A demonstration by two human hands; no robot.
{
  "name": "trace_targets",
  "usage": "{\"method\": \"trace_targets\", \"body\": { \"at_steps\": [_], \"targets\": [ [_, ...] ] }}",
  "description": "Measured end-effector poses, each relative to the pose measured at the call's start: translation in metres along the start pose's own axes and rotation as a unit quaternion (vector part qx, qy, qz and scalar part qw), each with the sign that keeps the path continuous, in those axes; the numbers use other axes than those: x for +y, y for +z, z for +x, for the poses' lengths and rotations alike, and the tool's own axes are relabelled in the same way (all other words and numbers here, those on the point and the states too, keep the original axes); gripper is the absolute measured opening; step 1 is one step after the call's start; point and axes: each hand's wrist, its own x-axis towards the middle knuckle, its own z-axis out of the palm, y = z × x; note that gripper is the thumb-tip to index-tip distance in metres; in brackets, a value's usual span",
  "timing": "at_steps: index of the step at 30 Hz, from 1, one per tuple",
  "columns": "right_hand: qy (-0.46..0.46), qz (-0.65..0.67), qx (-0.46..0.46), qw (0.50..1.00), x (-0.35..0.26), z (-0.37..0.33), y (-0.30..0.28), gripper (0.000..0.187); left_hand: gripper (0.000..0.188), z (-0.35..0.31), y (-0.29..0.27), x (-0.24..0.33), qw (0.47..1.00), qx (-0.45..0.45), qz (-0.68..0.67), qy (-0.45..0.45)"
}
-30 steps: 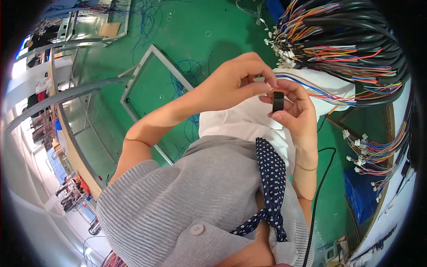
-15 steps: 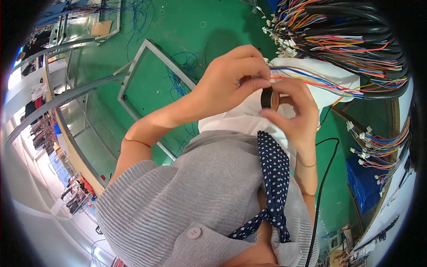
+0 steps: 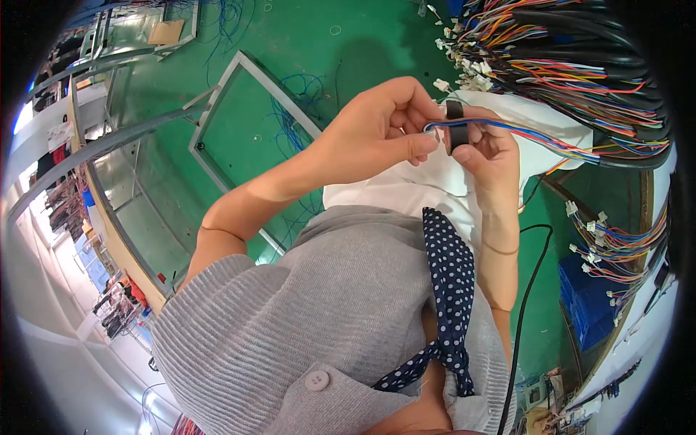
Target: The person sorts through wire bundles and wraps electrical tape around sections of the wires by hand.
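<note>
My left hand [image 3: 395, 130] has its thumb and fingers pinched at the end of a bundle of coloured wires [image 3: 535, 135]. A small white connector [image 3: 432, 133] peeks out beside the thumb. My right hand [image 3: 494, 152] grips a roll of black tape [image 3: 460, 136] by its side, close to the left fingertips. The wires run across the tape roll and over the right fingers. To the right they enter a black cable sleeve [image 3: 629, 161]. Part of the roll is covered by wires and fingers.
Many black-sleeved wire harnesses [image 3: 573, 69] with white connectors are heaped at upper right. More connector ends [image 3: 594, 232] hang at the right, above a blue bundle [image 3: 586, 297]. White cloth [image 3: 540, 123] lies beneath my hands. A metal frame [image 3: 279, 94] stands on the green floor.
The wires now lie in front of the tape roll, with their end in my left fingers. The left hand has shifted off the tape, and the roll has turned in my right hand.
</note>
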Motion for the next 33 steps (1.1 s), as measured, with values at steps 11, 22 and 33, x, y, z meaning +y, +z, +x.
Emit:
{"method": "trace_targets", "body": {
  "at_steps": [11, 22, 33],
  "targets": [
    [-0.084, -0.009, -0.083, 0.993, 0.005, 0.004, 0.001, 0.056, 0.022, 0.001, -0.006, -0.004, 1.0, -0.011, -0.018, -0.017],
    [-0.078, 0.033, -0.128, 0.988, 0.009, 0.006, 0.001, 0.038, 0.014, 0.002, -0.002, -0.006, 1.0, -0.019, 0.022, -0.011],
    [-0.107, -0.043, -0.086, 0.99, 0.012, 0.006, 0.005, 0.023, 0.016, 0.005, 0.006, -0.007, 0.998, 0.03, 0.045, -0.014]
  ]
}}
